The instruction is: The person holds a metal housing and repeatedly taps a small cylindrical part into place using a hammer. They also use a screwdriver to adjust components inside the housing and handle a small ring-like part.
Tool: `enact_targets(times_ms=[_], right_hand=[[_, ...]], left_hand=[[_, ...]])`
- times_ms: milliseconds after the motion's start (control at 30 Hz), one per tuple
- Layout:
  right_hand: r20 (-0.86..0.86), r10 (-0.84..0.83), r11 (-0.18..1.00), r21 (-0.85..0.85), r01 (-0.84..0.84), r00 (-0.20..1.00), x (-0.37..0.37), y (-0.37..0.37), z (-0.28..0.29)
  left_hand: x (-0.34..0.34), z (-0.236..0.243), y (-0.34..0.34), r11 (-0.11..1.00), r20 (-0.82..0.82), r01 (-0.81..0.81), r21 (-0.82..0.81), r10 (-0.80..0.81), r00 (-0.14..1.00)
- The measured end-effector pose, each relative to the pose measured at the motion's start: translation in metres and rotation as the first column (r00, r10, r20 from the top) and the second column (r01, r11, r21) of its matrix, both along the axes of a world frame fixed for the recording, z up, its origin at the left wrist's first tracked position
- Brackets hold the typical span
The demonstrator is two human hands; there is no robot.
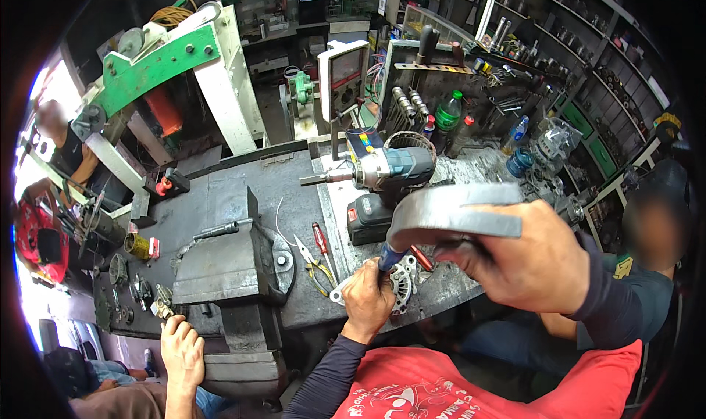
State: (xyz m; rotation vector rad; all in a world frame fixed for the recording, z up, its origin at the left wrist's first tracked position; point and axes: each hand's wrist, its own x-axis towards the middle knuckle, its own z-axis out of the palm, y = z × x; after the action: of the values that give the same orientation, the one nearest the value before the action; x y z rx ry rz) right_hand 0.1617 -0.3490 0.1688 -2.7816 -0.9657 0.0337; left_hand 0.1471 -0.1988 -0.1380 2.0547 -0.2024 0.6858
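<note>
Evidently, in the head view, see the left hand (368, 300) with fingers clamped around the blue shaft (388, 257) of a dark forked tool (448, 203), beside the silver housing (402, 282) at the near edge of the counter (290, 176). Can't tell the grip of the right hand (535, 261), partly hidden behind the curved part. Could bruise the right fingers through a sudden slip of the shaft; might also chip the housing, or catch the cordless power tool (408, 167) just beyond, from a careless swing.
</note>
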Motion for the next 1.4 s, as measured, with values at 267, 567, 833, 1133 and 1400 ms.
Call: enact_targets(times_ms=[267,567,833,1133,1400], right_hand=[[-0.004,0.07,0.991,0.112,-0.069,0.998,0.004,-0.008,-0.012],[-0.077,-0.453,0.852,0.255,0.456,0.888,0.018,-0.077,-0.189],[-0.068,-0.712,0.65,0.312,0.693,0.698,0.069,-0.08,-0.389],[-0.389,0.079,0.146,0.915,0.375,0.918,0.011,0.01,-0.193],[-0.373,-0.028,0.269,0.891,0.367,0.927,0.019,0.055,-0.171]], left_hand=[[0.0,-0.002,0.0,1.0,0.003,0.0,-0.003,0.0,1.0],[0.003,-0.007,0.0,1.0,0.017,0.014,-0.013,-0.013,1.0],[0.012,-0.01,0.01,0.986,0.021,0.166,-0.019,-0.166,0.986],[-0.003,0.002,0.002,0.99,-0.207,0.053,0.134,-0.024,0.978],[-0.006,0.006,-0.007,0.999,-0.116,0.017,-0.034,-0.021,0.993]])
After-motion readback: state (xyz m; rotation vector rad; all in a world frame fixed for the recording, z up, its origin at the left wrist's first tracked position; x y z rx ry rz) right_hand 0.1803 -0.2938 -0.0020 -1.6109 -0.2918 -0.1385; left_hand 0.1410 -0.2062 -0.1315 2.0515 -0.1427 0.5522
